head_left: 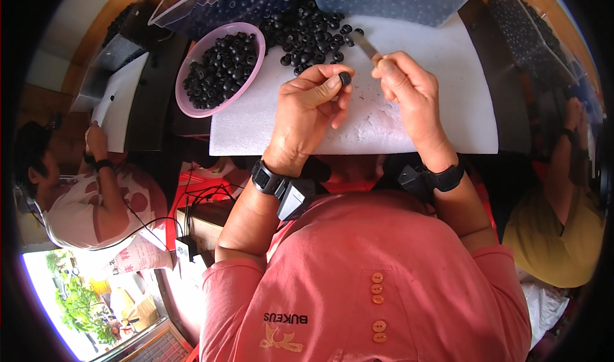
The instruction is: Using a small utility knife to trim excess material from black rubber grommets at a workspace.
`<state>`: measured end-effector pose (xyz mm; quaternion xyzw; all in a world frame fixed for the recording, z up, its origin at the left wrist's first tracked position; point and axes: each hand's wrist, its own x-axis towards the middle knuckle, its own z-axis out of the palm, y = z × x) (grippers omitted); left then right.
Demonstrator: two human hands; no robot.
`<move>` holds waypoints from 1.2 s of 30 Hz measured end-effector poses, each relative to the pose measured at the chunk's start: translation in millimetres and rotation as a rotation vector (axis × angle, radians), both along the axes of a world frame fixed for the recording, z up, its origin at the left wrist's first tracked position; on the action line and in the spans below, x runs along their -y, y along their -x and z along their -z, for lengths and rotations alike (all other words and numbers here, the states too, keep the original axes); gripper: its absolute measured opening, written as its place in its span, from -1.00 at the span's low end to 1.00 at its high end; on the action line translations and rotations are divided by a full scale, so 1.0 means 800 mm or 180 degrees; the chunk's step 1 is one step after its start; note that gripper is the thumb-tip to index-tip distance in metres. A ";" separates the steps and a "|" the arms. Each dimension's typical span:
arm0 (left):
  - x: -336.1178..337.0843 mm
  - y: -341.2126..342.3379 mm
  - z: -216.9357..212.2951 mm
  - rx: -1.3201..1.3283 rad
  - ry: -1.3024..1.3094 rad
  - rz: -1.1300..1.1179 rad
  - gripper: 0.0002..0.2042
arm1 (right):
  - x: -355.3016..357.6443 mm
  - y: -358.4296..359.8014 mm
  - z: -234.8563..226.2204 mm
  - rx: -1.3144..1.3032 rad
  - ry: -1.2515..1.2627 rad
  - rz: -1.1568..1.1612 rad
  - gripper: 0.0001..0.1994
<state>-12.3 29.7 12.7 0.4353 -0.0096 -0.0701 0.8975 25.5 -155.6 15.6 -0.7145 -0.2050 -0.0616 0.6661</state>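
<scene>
My left hand (308,103) pinches a small round black rubber-like piece (345,78) between thumb and fingers. Closed around the handle of a small knife, my right hand (410,93) is just right of it. The knife's narrow metal blade (364,45) points up and left, apart from the held piece. Both hands are above a white foam sheet (457,116). Beyond my left hand lies a loose pile of similar black pieces (310,39), some showing a hole. A pink bowl (199,113) full of them stands to the left.
Two clear plastic bins (220,4) (393,4) of black pieces stand along the far side. A co-worker (115,202) works at a white board (121,106) on the left; another person's sleeve (556,240) shows at right. Cables (185,215) hang at lower left.
</scene>
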 end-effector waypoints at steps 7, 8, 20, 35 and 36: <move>0.002 0.004 0.000 0.0042 -0.0203 -0.0077 -0.84 | -0.010 0.002 0.001 0.0451 0.0744 -0.0032 -0.73; 0.003 0.005 0.000 0.0054 -0.0252 -0.0081 -0.83 | -0.010 0.002 0.002 0.0436 0.0720 0.0013 -0.72; 0.000 0.019 -0.016 0.0241 0.0014 -0.0050 -0.77 | -0.006 0.002 0.004 0.0139 0.0100 0.0101 -0.75; 0.020 0.017 -0.013 0.0396 -0.0245 -0.0282 -0.79 | 0.007 0.007 -0.003 0.0301 0.0038 -0.0328 -0.73; 0.020 0.017 -0.011 0.0440 -0.0255 -0.0281 -0.79 | 0.007 0.008 -0.006 0.0346 0.0089 -0.0354 -0.72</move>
